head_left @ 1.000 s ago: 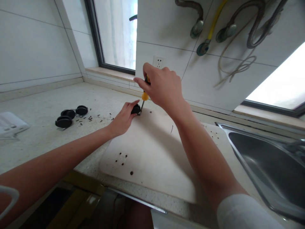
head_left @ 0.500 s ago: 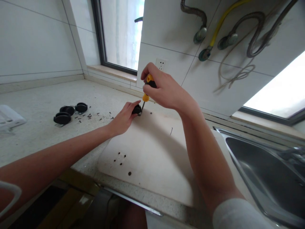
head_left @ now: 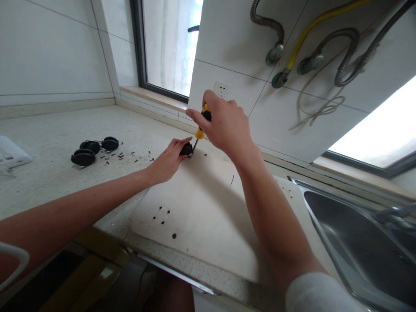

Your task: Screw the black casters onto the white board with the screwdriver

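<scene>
Again outstretched: right thumb (head_left: pixel 196 118) (past screwdriver (head_left: pixel 199 134))

Pale countertop (head_left: pixel 139 125), white board (head_left: pixel 195 216), black casters (head_left: pixel 83 157), screws (head_left: pixel 121 155)

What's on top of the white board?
A black caster at its far-left corner, held by the left hand. The board beneath that hand and the right forearm is hidden from view.

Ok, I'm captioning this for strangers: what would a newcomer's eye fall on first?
Probably the yellow-and-black screwdriver near the middle, held in the right grip, its shaft reaching down beside a black caster that the left grip holds at the white board's far left corner. Next, likely the three other casters on the counter to the left, with small dark screws scattered nearby. Then perhaps the yellow hose, upper right.
</scene>
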Available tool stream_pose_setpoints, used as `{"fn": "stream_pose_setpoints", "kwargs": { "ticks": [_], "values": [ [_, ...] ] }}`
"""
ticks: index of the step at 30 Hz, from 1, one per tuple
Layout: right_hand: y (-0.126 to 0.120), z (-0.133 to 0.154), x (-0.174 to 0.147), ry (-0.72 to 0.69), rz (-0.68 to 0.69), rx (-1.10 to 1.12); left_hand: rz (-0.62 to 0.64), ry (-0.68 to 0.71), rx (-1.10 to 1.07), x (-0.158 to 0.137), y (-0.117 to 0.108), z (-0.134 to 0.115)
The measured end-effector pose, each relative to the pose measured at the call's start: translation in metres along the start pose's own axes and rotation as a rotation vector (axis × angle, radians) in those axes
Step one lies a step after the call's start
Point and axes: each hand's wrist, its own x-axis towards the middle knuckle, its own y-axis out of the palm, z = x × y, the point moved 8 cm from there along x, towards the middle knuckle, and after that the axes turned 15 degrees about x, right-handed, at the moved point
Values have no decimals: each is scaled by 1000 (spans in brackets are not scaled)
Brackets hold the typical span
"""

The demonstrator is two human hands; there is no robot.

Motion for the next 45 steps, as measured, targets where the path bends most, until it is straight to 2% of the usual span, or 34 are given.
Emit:
{"fn": "stream_pose_setpoints", "kwargs": {
  "ticks": [5, 9, 10, 13, 14, 17, 19, 23, 24, 25, 28, 29, 30, 34, 35, 38, 40, 41, 44, 45],
  "values": [
    [9, 2, 3, -133, 141, 306, -5, 24, -3, -1, -2, -2],
    [-3, -8, 4, -33, 6, 120, -3, 15, -18, -1, -1, -2],
    [-1, -5, 2, -49, 41, 142, -6, 11, -21, -1, -1, -2],
    [14, 16, -6, -182, 263, 341, -16, 10, -29, -1, -1, -1],
    [16, 19, -7, -187, 266, 336, -18, 14, -29, -1, -1, -1],
    [9, 11, -3, -59, 31, 111, -21, 17, -26, 0, 0, -1],
    [6, 7, -1, -32, -48, 66, -22, 14, -26, 0, 0, 0],
    [16, 17, -1, -208, 190, 346, -25, 12, -40, 0, -1, -1],
    [16, 17, -2, -222, 210, 364, -22, 11, -42, -1, -1, -1],
    [15, 15, -1, -204, 181, 334, -17, 8, -42, -1, 0, -1],
    [5, 3, 2, -81, -44, 128, -10, -6, -37, -1, 0, 0],
    [3, 2, 2, -64, -74, 109, -12, -9, -37, -1, 0, 0],
    [4, 3, 2, -73, -55, 139, -14, -9, -39, -1, 0, 0],
    [16, 16, -2, -218, 210, 397, -10, 0, -46, -1, 0, 0],
    [15, 15, -2, -212, 199, 382, -8, 0, -44, -1, 0, 0],
    [6, 2, 2, -74, -38, 176, -3, -4, -32, -1, 0, 0],
    [4, -1, 2, -43, -111, 132, -1, -10, -30, -1, 0, 0],
    [8, 2, 2, -77, -70, 180, 1, -12, -30, -1, 0, 0],
    [19, 14, 0, -231, 164, 414, 3, -13, -29, 0, 2, 0],
    [21, 16, -1, -245, 196, 440, 3, -12, -28, 0, 2, 0]
  ]
}}
